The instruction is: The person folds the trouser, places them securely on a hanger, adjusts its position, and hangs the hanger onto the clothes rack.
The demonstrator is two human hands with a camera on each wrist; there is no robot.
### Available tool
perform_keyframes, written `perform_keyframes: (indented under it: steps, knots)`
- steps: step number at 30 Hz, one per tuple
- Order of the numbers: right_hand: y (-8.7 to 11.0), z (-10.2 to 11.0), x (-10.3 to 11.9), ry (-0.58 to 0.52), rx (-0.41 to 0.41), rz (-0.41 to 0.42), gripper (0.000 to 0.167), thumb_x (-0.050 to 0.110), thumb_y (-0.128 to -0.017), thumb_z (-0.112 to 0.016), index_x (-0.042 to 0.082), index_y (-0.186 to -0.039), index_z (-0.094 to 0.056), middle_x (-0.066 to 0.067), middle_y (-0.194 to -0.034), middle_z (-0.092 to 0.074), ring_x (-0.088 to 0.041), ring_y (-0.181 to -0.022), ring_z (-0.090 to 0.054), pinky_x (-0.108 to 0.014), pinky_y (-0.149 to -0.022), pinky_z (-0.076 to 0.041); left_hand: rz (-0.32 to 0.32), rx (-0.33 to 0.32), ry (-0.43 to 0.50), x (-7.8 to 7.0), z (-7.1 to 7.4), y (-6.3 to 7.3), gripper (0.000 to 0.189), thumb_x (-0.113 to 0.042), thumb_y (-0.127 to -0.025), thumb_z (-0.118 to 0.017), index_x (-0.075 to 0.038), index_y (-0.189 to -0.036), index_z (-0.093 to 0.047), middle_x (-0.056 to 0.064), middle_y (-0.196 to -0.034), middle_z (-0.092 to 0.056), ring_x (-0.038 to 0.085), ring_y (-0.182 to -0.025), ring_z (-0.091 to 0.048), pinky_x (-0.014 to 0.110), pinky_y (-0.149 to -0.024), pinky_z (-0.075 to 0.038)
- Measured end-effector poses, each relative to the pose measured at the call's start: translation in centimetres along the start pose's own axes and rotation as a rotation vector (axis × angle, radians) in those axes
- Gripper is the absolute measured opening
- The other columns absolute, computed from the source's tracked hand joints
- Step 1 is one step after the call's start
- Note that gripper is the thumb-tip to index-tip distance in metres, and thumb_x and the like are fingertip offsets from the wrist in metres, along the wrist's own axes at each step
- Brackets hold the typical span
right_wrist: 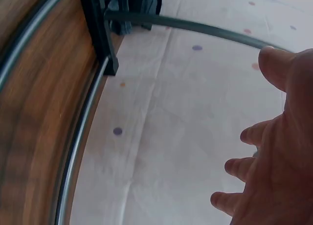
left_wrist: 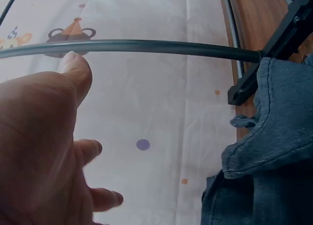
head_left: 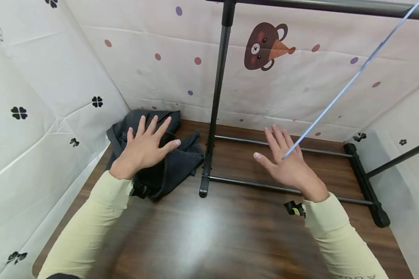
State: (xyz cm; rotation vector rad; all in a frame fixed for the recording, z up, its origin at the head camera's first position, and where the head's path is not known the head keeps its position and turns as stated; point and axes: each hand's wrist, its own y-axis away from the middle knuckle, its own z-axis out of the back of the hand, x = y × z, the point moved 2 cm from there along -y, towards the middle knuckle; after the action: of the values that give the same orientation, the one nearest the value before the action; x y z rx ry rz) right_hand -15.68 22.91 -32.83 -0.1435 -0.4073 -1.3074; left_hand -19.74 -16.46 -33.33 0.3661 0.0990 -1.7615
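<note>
A white fabric enclosure [head_left: 150,85], dotted and clover-patterned, rises behind and on both sides of a glossy brown wood-grain floor [head_left: 181,232]. On that floor stands a black metal garment rack [head_left: 219,77], its top rail at the upper edge of the head view and its thin grey metal lower crossbars [head_left: 258,184] running off to the right. Left of the rack's near upright, in the corner by the wall, lies a dark blue-grey denim garment [head_left: 183,162], heaped and creased.

Both forearms, in pale yellow-green knit sleeves [head_left: 87,224], reach forward from the bottom corners, well apart, the backs of the hands toward the head camera. The bare left hand [head_left: 143,149] overlaps the garment in the head view, yet the left wrist view shows a gap between the two; its fingers are fanned, thumb out toward the rack, and it grips nothing. The bare right hand [head_left: 294,166] is in front of the crossbars, fingers extended, thumb well away from them, likewise gripping nothing.

A thin pale-blue straight strip [head_left: 349,83] slants from the top rail to the back of the right hand; whether it touches the skin cannot be told. Smallest is a black device [head_left: 295,208] beside the right cuff.
</note>
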Motion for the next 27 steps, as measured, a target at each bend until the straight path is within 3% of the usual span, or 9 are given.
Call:
perform_keyframes:
  steps: [7, 15, 22, 27]
  knots:
    - [-1.0, -0.9, 2.0, 0.016, 0.015, 0.031, 0.086, 0.067, -0.106, -0.038, 0.028, -0.168, 0.009, -0.003, -0.177, 0.015, -0.04, -0.163, 0.012, -0.077, -0.122, -0.001, -0.018, -0.056, 0.02, 0.8, -0.2, -0.6, 0.087, -0.078, -0.1, -0.033, -0.032, -0.169, -0.005, 0.017, -0.176, -0.005, 0.045, -0.161, 0.014, 0.078, -0.121, 0.005]
    - [-1.6, -1.5, 3.3, 0.025, 0.037, 0.046, 0.086, 0.066, -0.106, -0.039, 0.029, -0.168, 0.008, -0.002, -0.177, 0.013, -0.036, -0.164, 0.012, -0.074, -0.124, 0.001, -0.013, -0.053, 0.056, 2.1, -0.7, -1.4, 0.089, -0.078, -0.1, -0.033, -0.028, -0.169, -0.007, 0.02, -0.176, -0.006, 0.047, -0.161, 0.013, 0.077, -0.122, 0.003]
    - [-1.9, -1.9, 4.4, 0.009, 0.031, 0.076, 0.086, 0.064, -0.106, -0.043, 0.029, -0.168, 0.005, -0.001, -0.177, 0.011, -0.034, -0.164, 0.011, -0.073, -0.125, 0.0, 0.005, -0.133, 0.144, 3.5, -0.7, -1.9, 0.092, -0.077, -0.101, -0.034, -0.02, -0.169, -0.012, 0.023, -0.174, -0.012, 0.048, -0.161, 0.013, 0.074, -0.124, 0.005]
    - [-1.9, -2.2, 4.9, 0.01, 0.022, 0.089, 0.087, 0.061, -0.105, -0.047, 0.029, -0.168, 0.005, -0.002, -0.178, 0.009, -0.033, -0.164, 0.011, -0.072, -0.126, -0.001, 0.006, -0.112, 0.139, 4.0, -0.6, -2.3, 0.093, -0.078, -0.1, -0.032, -0.019, -0.169, -0.01, 0.023, -0.175, -0.006, 0.049, -0.16, 0.015, 0.073, -0.124, 0.007]
